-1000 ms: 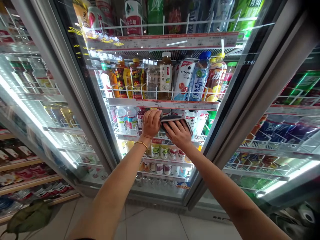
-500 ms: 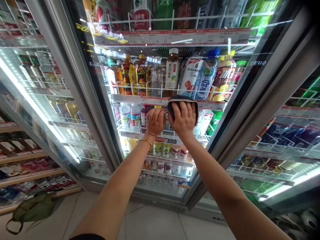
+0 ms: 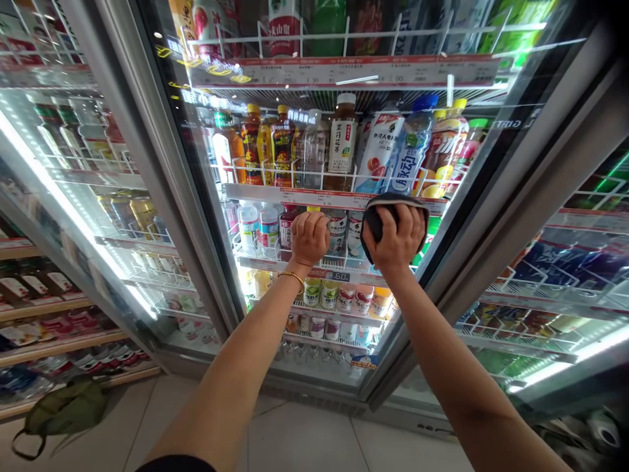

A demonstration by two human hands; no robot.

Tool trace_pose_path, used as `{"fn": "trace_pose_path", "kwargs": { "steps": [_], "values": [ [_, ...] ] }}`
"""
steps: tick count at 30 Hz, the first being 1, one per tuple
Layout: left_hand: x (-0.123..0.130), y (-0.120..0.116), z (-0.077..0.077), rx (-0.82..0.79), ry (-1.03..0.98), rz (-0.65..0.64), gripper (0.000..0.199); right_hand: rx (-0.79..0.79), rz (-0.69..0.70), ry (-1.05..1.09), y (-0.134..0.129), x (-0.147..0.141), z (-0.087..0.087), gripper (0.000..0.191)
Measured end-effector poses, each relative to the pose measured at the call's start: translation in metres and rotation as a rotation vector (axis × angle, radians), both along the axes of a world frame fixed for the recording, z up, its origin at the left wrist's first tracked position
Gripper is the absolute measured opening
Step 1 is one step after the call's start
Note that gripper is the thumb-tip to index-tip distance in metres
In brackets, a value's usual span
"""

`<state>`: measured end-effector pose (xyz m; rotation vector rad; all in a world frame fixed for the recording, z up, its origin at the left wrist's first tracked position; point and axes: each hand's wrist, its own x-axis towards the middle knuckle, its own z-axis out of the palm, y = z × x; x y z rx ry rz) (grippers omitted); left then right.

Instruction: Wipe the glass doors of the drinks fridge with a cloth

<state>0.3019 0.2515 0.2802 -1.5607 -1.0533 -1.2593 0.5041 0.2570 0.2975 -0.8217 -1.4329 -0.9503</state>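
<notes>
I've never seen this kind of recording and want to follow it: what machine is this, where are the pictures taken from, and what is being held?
There is no machine: these are a person's bare arms, seen from one camera worn on the head, looking forward and down. The right hand has its fingers spread over a dark cloth with a pale edge. The left hand is curled beside it, above a gold-coloured bracelet; I can't tell whether it holds anything. Both are in front of a glass-fronted cooler, with bottled drinks on its shelves. A green bag lies on the tiled floor.
</notes>
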Motion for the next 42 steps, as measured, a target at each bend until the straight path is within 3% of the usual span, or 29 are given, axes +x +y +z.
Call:
{"fn": "trace_pose_path", "kwargs": {
  "steps": [3,8,12,16,17,19,21,23,26,29,31,34,37,39,42],
  "values": [
    [0.000,0.000,-0.001,-0.023,-0.016,-0.004,0.026,-0.029,0.013,0.120,-0.001,-0.035,0.007,0.045],
    [0.001,-0.003,0.004,-0.027,-0.024,-0.007,0.027,-0.131,0.130,-0.154,-0.007,-0.063,-0.010,0.049],
    [-0.006,-0.014,0.007,-0.053,0.063,0.007,0.027,-0.073,0.120,-0.375,-0.010,-0.034,-0.022,0.048],
    [-0.036,-0.027,0.004,-0.036,0.176,0.067,0.024,-0.068,0.191,-0.701,-0.008,0.008,-0.023,0.042],
    [-0.045,-0.028,0.002,-0.021,0.172,0.084,0.023,-0.067,0.208,-0.657,-0.006,0.013,-0.022,0.041],
    [-0.062,-0.028,0.000,0.008,0.138,0.111,0.022,-0.048,0.189,-0.375,-0.004,0.008,-0.016,0.040],
    [-0.073,-0.024,-0.003,0.021,0.089,0.128,0.022,-0.027,0.113,-0.016,-0.004,-0.014,-0.010,0.043],
    [-0.079,-0.019,-0.006,0.021,0.050,0.129,0.022,-0.041,0.060,0.179,-0.004,-0.047,-0.003,0.046],
    [-0.081,-0.016,-0.010,0.014,0.038,0.128,0.023,-0.057,0.080,0.085,-0.009,-0.096,-0.003,0.047],
    [-0.080,-0.018,-0.011,0.049,0.064,0.150,0.024,-0.036,0.114,-0.120,-0.016,-0.121,-0.015,0.046],
    [-0.081,-0.020,-0.010,0.061,0.080,0.162,0.025,-0.048,0.129,-0.230,-0.020,-0.119,-0.027,0.047],
    [-0.081,-0.020,-0.009,0.033,0.083,0.148,0.025,-0.080,0.150,-0.427,-0.021,-0.094,-0.039,0.048],
    [-0.080,-0.019,-0.010,-0.002,0.070,0.112,0.024,-0.078,0.154,-0.572,-0.018,-0.058,-0.037,0.045],
    [-0.080,-0.017,-0.010,0.009,0.072,0.096,0.023,-0.037,0.102,-0.472,-0.016,-0.044,-0.027,0.042],
    [-0.080,-0.016,-0.012,0.016,0.081,0.092,0.023,0.015,-0.019,-0.042,-0.014,-0.051,-0.008,0.042]
  ]
}}
